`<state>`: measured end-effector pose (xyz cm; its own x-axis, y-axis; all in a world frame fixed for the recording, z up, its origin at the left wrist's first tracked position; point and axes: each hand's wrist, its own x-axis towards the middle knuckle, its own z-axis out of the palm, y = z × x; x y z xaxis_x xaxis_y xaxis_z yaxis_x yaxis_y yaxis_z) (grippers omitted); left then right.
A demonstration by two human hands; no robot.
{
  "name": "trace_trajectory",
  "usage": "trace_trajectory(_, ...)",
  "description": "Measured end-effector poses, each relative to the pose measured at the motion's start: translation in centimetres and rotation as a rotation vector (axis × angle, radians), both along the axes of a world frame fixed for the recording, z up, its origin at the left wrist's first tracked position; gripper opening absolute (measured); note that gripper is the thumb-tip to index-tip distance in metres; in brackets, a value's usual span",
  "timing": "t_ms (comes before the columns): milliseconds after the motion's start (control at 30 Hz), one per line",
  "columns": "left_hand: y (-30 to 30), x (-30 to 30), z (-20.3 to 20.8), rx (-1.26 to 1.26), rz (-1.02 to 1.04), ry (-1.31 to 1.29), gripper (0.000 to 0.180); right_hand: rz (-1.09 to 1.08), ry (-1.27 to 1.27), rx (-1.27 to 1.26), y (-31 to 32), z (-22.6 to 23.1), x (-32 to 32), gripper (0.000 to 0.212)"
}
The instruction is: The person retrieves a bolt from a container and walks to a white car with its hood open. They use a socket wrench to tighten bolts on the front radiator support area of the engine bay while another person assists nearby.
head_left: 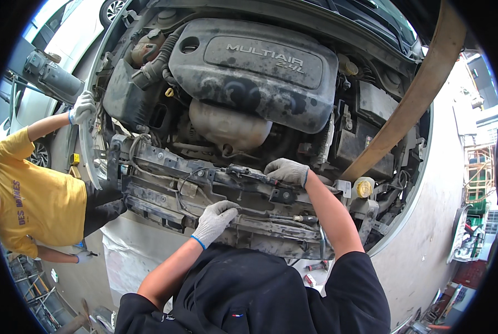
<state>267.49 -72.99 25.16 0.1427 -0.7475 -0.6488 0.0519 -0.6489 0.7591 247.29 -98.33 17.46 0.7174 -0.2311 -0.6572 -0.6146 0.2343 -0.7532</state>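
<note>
The front of a car's engine bay lies before me, with its bumper removed. My left hand, in a pale knitted glove with a blue cuff, is closed at the lower front bars; what its fingers grip, if anything, is hidden. Farther up and to the right, my right hand, gloved alike, bends its closed fingers down beside the black hood latch on the upper crossmember. Its fingertips are partly hidden. A thin dark cable loops across the bars left of my hands.
Behind the crossmember sit a heat shield and a dusty engine cover. A brown strut-like strip slants down at right, near a yellow-capped reservoir. At left, a person in a yellow shirt rests a gloved hand on the fender.
</note>
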Motion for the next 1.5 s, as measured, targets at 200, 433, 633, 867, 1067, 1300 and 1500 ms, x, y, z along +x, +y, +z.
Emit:
trace_trajectory(200, 0.2, 0.0, 0.5, 0.000, -0.020, -0.014, 0.024, 0.012, 0.058, -0.040, 0.0, 0.8, 0.2, 0.030)
trace_trajectory(433, 0.4, -0.1, 0.0, -0.015, 0.017, 0.035, 0.024, -0.041, 0.037, 0.076, -0.1, 2.2, 0.3, 0.026)
trace_trajectory(633, 0.2, -0.3, 0.1, -0.024, 0.035, 0.041, 0.023, -0.006, -0.025, 0.074, 0.1, 0.6, 0.1, 0.025)
trace_trajectory(867, 0.4, -0.2, -0.2, -0.037, 0.032, 0.036, 0.024, 0.031, 0.072, -0.025, 0.0, 0.3, 0.4, 0.028)
trace_trajectory(1067, 0.3, -0.2, 0.2, -0.016, 0.036, 0.026, 0.023, -0.014, 0.031, 0.008, -0.2, 0.8, 0.1, 0.028)
trace_trajectory(1300, 0.4, -0.1, 0.1, -0.021, 0.034, 0.045, 0.024, -0.056, -0.029, 0.060, -0.2, 0.0, -0.2, 0.026)
trace_trajectory(1500, 0.4, -0.2, 0.3, -0.036, 0.024, 0.033, 0.024, 0.019, -0.005, -0.015, 0.1, 0.3, 0.0, 0.028)
